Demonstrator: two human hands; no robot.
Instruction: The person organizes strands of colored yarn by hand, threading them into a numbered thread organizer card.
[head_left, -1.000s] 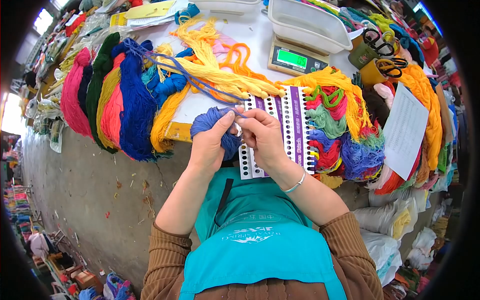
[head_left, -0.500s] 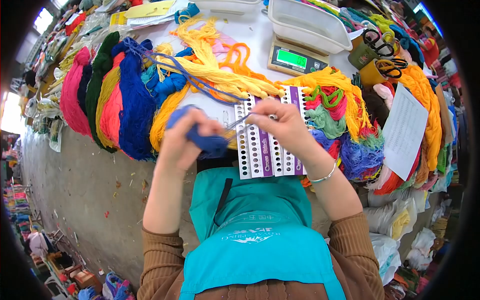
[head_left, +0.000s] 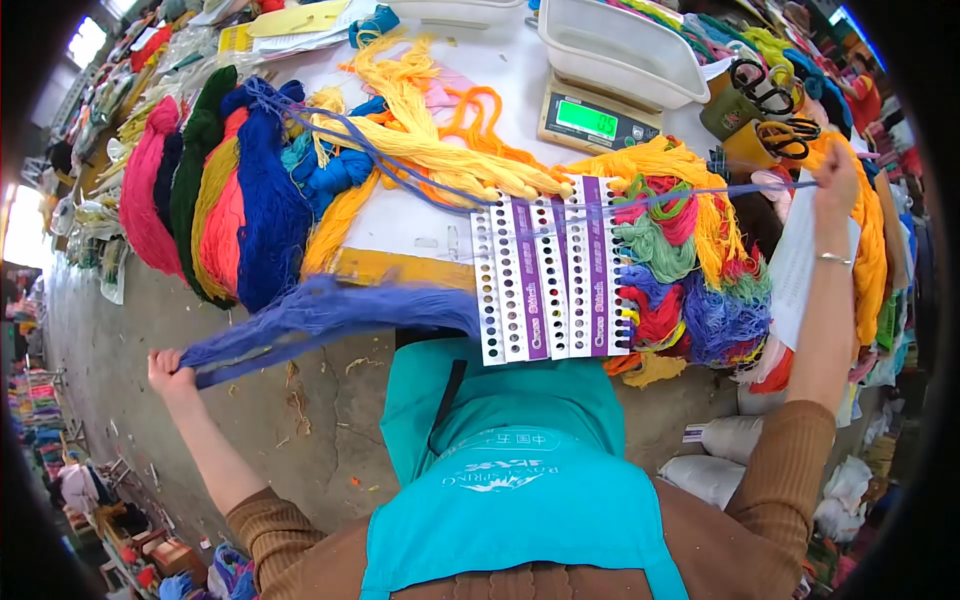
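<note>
Stretched far out to the left, my left hand [head_left: 172, 371] is closed round the end of a blue yarn skein [head_left: 330, 312], which runs back toward the table edge. My right hand [head_left: 836, 172], raised at the far right near the scissors, grips the end of thin blue strands [head_left: 700, 190]. These strands cross above the punched cards [head_left: 535, 280], which have purple "Cross Stitch" bands and hang over the table's front edge. Yellow yarn [head_left: 430, 150] lies behind the cards.
Pink, green and dark blue skeins [head_left: 262, 220] hang over the left edge. A scale [head_left: 595, 120] bears a white tray [head_left: 620, 50]. Scissors stand in a yellow cup [head_left: 752, 145]. Multicoloured yarn [head_left: 725, 310] and a paper sheet [head_left: 800, 290] are at the right.
Both hands have moved widely apart from near the cards. The bunched blue yarn is now drawn out to the left, and thin strands extend to the right.
</note>
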